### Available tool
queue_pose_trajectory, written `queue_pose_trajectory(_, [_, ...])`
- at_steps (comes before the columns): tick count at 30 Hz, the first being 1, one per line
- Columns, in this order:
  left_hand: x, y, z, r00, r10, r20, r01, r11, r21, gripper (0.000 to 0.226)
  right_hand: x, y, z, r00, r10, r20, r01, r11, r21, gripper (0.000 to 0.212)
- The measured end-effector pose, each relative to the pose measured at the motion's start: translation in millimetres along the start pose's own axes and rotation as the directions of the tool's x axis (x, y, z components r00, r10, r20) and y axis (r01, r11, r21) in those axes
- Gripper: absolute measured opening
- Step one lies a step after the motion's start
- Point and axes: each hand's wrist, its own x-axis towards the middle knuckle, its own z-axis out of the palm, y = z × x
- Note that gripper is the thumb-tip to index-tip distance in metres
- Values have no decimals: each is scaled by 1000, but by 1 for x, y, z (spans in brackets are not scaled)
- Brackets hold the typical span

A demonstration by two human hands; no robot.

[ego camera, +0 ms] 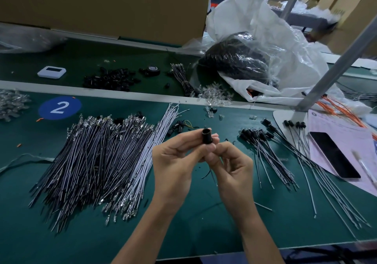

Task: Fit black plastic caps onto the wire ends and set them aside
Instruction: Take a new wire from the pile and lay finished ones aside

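While we are pinching one black cap (207,136) at frame centre between left hand (175,157) and right hand (230,165), fingers curled close round it and a thin wire (212,179) trailing below, we are judging the job early. A small capped bunch (265,151) is lying centre right and a big bare pile (91,161) left. Upper right, a clear bag (244,59) is holding dark parts.

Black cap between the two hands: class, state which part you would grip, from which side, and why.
Grip the black cap on its round side wall, coming from the sides and pinching opposite faces. It stands mouth-up, so both ends are left free; the left hand pinches it so, while the right hand holds a thin wire below.
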Motion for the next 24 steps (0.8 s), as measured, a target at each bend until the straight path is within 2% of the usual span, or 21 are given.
queue_pose_trajectory(5, [3,-5,3,998,-10,-68,9,1000,-20,24,1,-4,-2,1000,5,-10,-6,992,-124,9])
queue_pose_trajectory(10, [23,-4,-6,970,-153,-191,108,968,-225,17,-1,-24,-10,981,147,127,-79,898,-432,10])
queue_pose_trajectory(12, [32,-8,-16,943,-233,-240,167,950,-264,20,-3,-34,-19,923,301,240,-154,860,-487,13])
queue_pose_trajectory(15, [36,-20,-32,896,-356,-264,297,925,-239,20,-8,-47,-28,734,534,420,-329,821,-467,13])
queue_pose_trajectory(17, [34,-33,-38,868,-431,-248,393,900,-186,23,-4,-46,-32,668,593,449,-313,772,-553,12])
queue_pose_trajectory(18, [33,-40,-41,858,-453,-243,429,891,-146,23,2,-41,-35,669,610,425,-256,725,-640,14])
queue_pose_trajectory(20, [30,-51,-43,851,-470,-235,466,882,-75,22,22,-23,-43,728,611,311,-143,579,-802,19])
queue_pose_trajectory(22, [28,-57,-42,852,-477,-215,482,876,-34,31,49,-1,-54,804,566,182,-140,477,-868,20])
queue_pose_trajectory(24, [29,-60,-41,870,-456,-189,468,883,26,32,78,22,-63,863,500,75,-184,448,-875,19])
